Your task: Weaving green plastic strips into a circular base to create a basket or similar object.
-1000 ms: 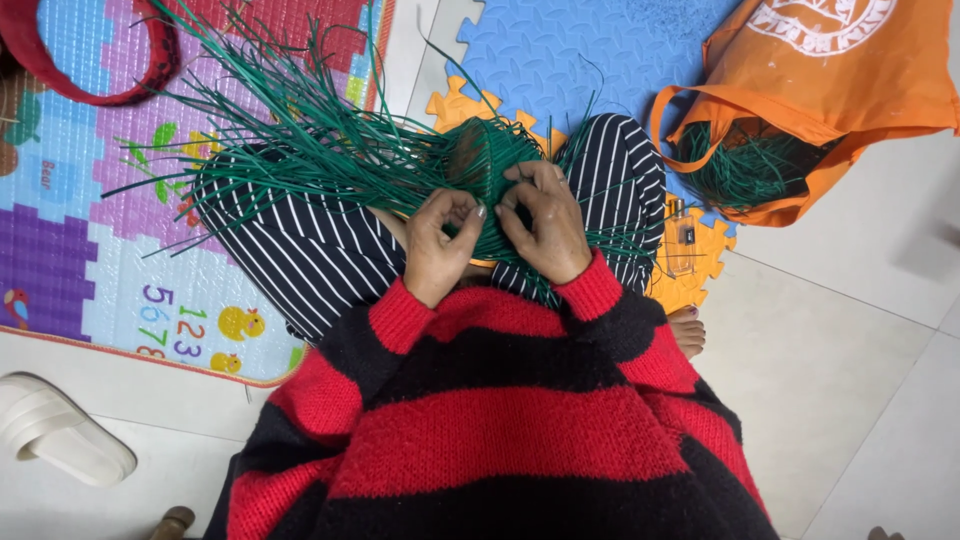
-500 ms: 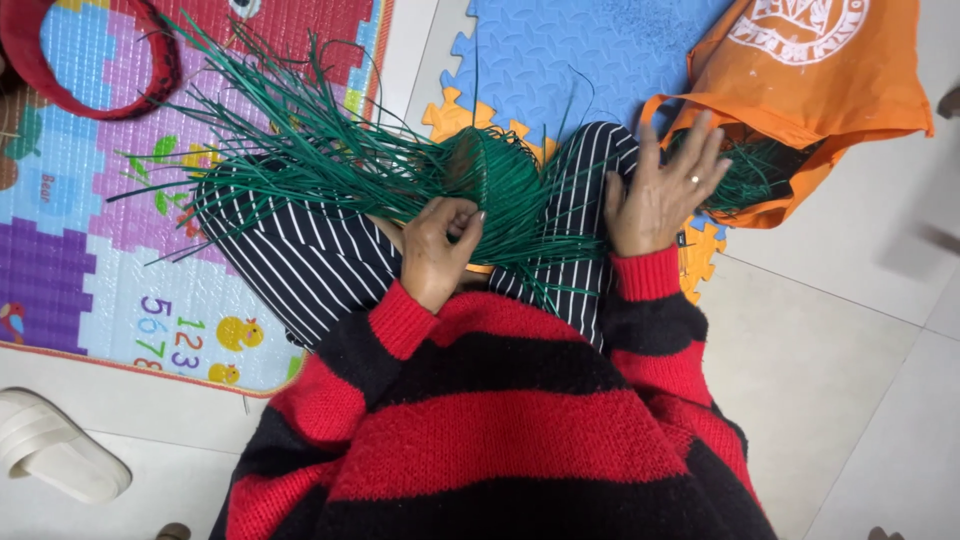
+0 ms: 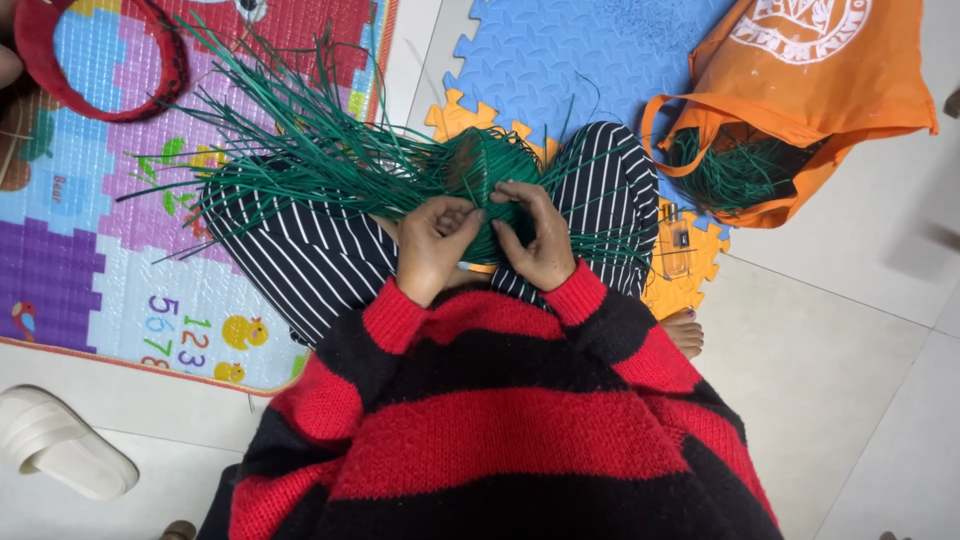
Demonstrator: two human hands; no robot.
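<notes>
Green woven bundle (image 3: 480, 175) lies grasped between left hand (image 3: 432, 245) and right hand (image 3: 535, 235).

Left hand (image 3: 432, 245) and right hand (image 3: 535, 240) both pinch the woven green plastic-strip bundle (image 3: 480, 175) on the lap, loose strands fanning left. An orange fabric bag (image 3: 850, 90) holding more green strips lies well apart on the floor.

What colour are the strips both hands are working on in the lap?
Dark green strips, seen best in the head view.

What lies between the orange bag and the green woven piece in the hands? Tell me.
In the head view, a striped trouser leg and loose green strips lie between the orange bag and the green woven piece.
</notes>
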